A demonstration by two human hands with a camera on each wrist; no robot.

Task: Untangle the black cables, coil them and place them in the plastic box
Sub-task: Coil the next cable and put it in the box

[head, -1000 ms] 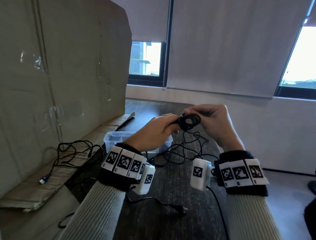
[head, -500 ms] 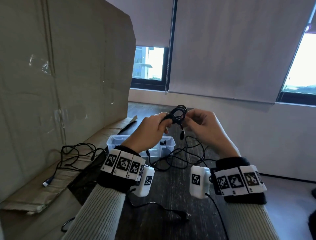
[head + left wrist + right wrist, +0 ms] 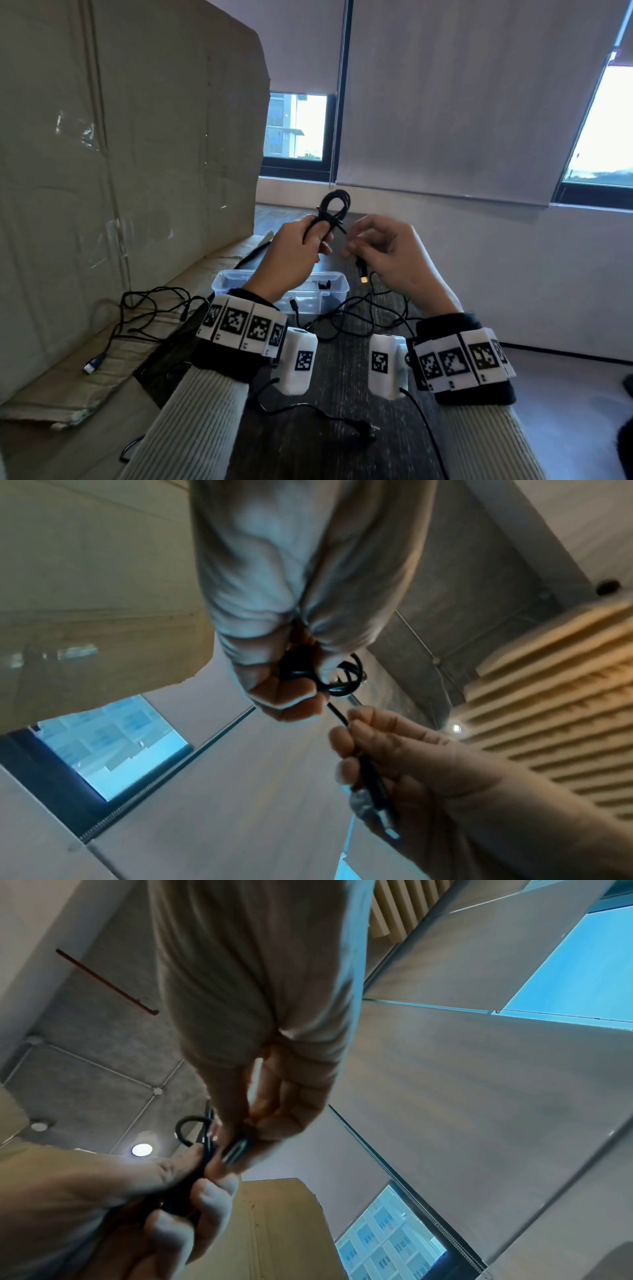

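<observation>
My left hand (image 3: 310,236) grips a small coiled black cable (image 3: 334,209), its loops standing up above the fist; the coil (image 3: 342,681) also shows in the left wrist view. My right hand (image 3: 363,248) pinches the coil's loose end, and the USB plug (image 3: 363,274) hangs below its fingers. The plug (image 3: 236,1149) lies between the right hand's fingertips in the right wrist view. Below the hands stands the clear plastic box (image 3: 329,298) with something black inside. A tangle of black cables (image 3: 356,315) lies on the dark table just right of the box.
Another black cable (image 3: 144,315) with a USB plug lies on the flattened cardboard (image 3: 68,383) at left, under a tall cardboard sheet (image 3: 120,137). A thin cable with a barrel plug (image 3: 363,430) lies near the table's front. White wall and window blinds stand behind.
Both hands have risen with the coil. The coil has turned upright in the left hand, and the right hand has slid away from it to the loose plug end.
</observation>
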